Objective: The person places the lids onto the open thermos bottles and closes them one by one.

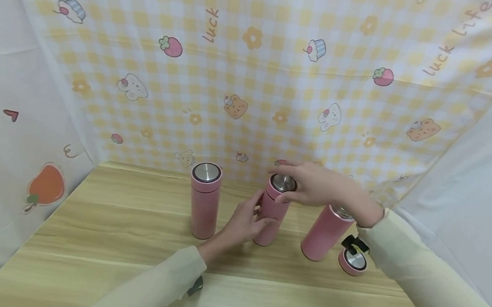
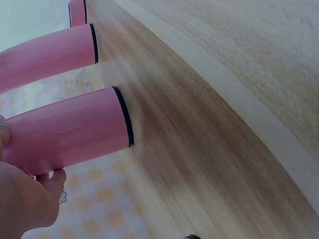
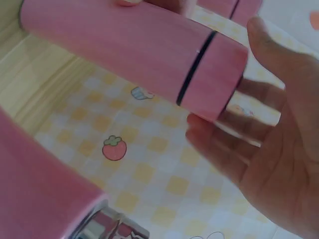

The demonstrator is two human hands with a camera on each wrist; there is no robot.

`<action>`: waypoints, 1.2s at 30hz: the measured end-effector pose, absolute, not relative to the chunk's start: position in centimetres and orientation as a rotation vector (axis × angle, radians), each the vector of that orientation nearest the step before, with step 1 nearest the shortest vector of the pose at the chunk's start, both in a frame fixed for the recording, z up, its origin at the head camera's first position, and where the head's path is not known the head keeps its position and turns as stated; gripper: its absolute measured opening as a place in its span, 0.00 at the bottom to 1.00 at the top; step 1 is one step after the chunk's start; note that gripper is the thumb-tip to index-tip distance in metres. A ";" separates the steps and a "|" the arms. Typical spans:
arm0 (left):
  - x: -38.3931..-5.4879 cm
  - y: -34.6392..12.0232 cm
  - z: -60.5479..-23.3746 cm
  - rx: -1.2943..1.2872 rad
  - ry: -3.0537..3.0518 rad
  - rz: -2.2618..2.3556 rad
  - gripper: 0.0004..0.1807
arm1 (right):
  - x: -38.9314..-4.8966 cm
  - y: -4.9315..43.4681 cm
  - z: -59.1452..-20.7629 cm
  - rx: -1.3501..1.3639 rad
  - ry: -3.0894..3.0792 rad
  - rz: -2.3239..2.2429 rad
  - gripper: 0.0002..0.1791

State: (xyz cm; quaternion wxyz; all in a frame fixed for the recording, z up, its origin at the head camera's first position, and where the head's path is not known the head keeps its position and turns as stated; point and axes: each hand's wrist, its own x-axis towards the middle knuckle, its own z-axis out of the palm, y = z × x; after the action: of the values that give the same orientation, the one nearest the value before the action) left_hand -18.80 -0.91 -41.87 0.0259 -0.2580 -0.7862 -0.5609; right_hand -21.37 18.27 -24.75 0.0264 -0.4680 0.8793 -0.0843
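Three pink thermos bottles stand on the table. My left hand (image 1: 244, 221) grips the body of the middle thermos (image 1: 276, 209), thumb on the near side. Its pink cap (image 3: 217, 74) with a steel top is on. Over that cap my right hand (image 1: 320, 185) is spread, its fingers loosely bent at the rim. In the right wrist view the thumb (image 3: 261, 37) stands apart from the cap. Nearest on the right is the uncapped thermos (image 1: 324, 236), its steel neck (image 3: 102, 224) bare. A loose cap (image 1: 352, 265) lies beside it, steel top up.
The left thermos (image 1: 204, 213) stands upright with its cap on. Behind the wooden table (image 1: 133, 241) hangs a yellow checked cloth (image 1: 253, 76) with printed pictures. White cloth (image 1: 9, 152) closes off the sides. Dark bands sit at both wrists.
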 end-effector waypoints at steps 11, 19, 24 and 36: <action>-18.9 -0.8 -42.0 -0.781 -2.456 -1.721 0.36 | -21.5 18.5 -24.0 -1.500 2.530 -0.329 0.32; -18.8 -0.8 -41.9 -0.791 -2.449 -1.722 0.34 | -21.2 18.4 -24.0 -1.486 2.554 -0.312 0.31; -18.8 -0.8 -41.9 -0.786 -2.454 -1.714 0.35 | -21.1 18.3 -24.0 -1.479 2.563 -0.307 0.30; -18.7 -0.7 -41.9 -0.776 -2.455 -1.704 0.33 | -21.2 17.9 -24.3 -1.419 2.625 -0.309 0.29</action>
State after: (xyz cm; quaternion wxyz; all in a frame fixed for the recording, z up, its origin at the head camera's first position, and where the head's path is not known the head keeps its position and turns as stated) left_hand -18.72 -0.75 -41.93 0.0268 -0.2512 -0.7948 -0.5518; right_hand -21.21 17.86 -24.27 0.0710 -0.4718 0.8728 -0.1028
